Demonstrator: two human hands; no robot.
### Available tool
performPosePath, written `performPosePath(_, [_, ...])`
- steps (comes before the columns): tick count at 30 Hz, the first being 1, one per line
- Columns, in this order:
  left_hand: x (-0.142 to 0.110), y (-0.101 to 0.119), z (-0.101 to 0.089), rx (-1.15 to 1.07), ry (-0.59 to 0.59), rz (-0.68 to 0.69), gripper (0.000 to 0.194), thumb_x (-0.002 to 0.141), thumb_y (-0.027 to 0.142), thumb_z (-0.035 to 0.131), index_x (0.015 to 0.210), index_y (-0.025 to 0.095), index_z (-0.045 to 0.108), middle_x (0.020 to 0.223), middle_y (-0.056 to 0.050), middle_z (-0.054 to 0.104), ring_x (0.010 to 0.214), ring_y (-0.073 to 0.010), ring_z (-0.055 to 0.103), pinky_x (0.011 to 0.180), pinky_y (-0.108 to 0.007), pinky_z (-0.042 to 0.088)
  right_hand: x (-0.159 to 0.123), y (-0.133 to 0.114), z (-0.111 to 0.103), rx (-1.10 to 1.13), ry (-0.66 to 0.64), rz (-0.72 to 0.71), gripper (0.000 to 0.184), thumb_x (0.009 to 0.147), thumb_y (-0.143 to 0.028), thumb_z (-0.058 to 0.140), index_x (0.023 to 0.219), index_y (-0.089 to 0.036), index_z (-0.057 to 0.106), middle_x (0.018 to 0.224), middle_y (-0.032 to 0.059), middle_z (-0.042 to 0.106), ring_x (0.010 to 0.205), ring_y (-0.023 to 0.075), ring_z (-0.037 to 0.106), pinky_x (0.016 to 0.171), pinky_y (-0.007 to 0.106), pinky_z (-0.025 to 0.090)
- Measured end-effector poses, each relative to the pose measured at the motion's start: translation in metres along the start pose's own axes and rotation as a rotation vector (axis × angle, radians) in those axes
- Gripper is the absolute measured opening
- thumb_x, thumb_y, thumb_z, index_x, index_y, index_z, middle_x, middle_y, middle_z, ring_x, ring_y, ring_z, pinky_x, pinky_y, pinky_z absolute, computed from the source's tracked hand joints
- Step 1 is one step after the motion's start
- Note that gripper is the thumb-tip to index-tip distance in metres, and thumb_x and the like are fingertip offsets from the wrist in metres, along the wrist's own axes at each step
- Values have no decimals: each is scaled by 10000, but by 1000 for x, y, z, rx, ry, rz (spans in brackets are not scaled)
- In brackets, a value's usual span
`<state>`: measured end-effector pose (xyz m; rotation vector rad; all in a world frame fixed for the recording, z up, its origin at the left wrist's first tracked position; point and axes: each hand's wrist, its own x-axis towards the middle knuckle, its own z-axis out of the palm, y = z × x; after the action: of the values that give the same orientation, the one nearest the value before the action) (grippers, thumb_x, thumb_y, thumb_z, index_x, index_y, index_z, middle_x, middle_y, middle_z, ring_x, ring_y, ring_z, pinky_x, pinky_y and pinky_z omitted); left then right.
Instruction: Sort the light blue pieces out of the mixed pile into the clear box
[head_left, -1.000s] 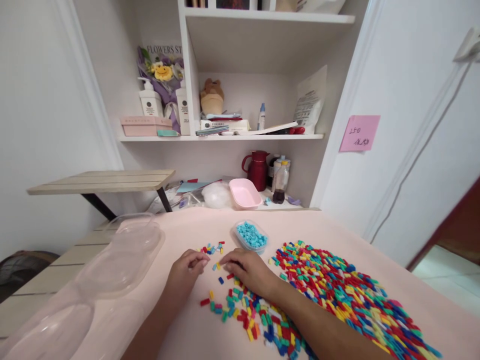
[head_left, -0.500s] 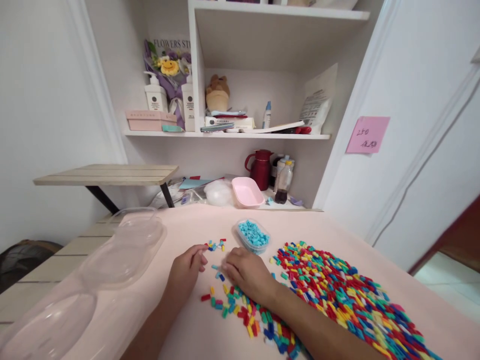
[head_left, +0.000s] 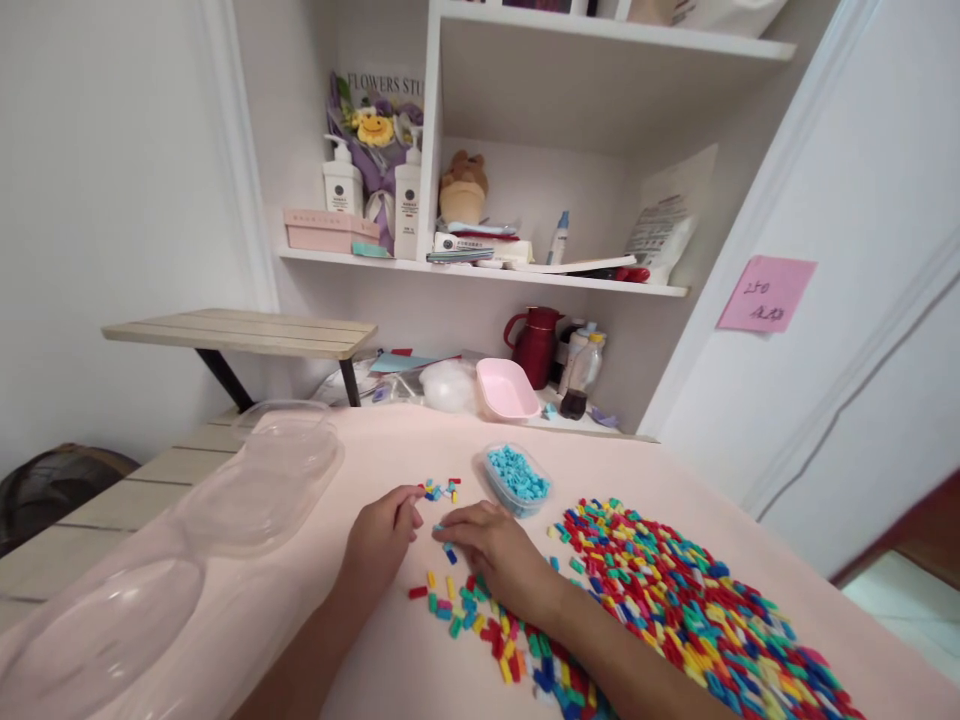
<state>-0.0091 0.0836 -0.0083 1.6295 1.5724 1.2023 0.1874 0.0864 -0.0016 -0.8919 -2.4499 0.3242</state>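
Note:
My left hand (head_left: 384, 530) rests on the pink tabletop with fingers curled and closed; anything inside them is hidden. Just past its fingertips lies a small group of mixed-colour blocks (head_left: 442, 490). My right hand (head_left: 495, 555) is palm down, fingers stretched forward and slightly apart. Its index fingertip touches a light blue block (head_left: 438, 527), with a dark blue block (head_left: 451, 554) close by. Under and beside the right forearm spreads a scatter of small coloured blocks (head_left: 469, 605). Beyond that hand stands a clear tub (head_left: 534, 508) full of light blue blocks (head_left: 517, 472).
A large pile of mixed blocks (head_left: 675, 590) covers the right side. Clear plastic containers (head_left: 255, 500) line the left side. Along the back are a pink tray (head_left: 508, 388), a dark red jug (head_left: 537, 345) and bottles (head_left: 589, 365), below a shelf (head_left: 480, 275).
The view has swung slightly left. My right hand's fingers have stretched left onto the light blue block, which lay apart from them before. The left hand keeps its curled shape.

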Motion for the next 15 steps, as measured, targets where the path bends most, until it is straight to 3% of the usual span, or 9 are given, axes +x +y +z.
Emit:
performPosePath(4, [0,0,0,1,25,-11,358,832,390,417,996,210,679,680,8,649,572,-151,606,598,-274,472,5,-1,-28,9,207,39,376,917,-139,447,1208,-283,637,1228,46,641,1127,199,558,997,381,396])
performPosePath(7, [0,1,0,-7,32,-30,345,823,377,423,987,215,680,679,11,646,563,-147,602,587,-269,470,4,13,-51,-84,390,138,326,954,-221,425,1205,-266,627,1218,61,641,1132,220,551,985,405,407])
performPosePath(12, [1,1,1,-31,43,-45,345,817,371,419,973,217,686,670,12,643,548,-143,597,585,-269,479,-3,34,-55,-400,370,296,322,904,-151,460,1127,-254,668,1279,109,591,1172,297,495,936,485,405])
performPosePath(15, [1,0,1,-21,43,-40,334,814,359,423,972,222,683,667,15,640,553,-145,600,584,-267,474,-4,25,-42,-409,354,215,348,865,-97,478,1110,-248,673,1364,114,519,1210,302,464,954,484,390])
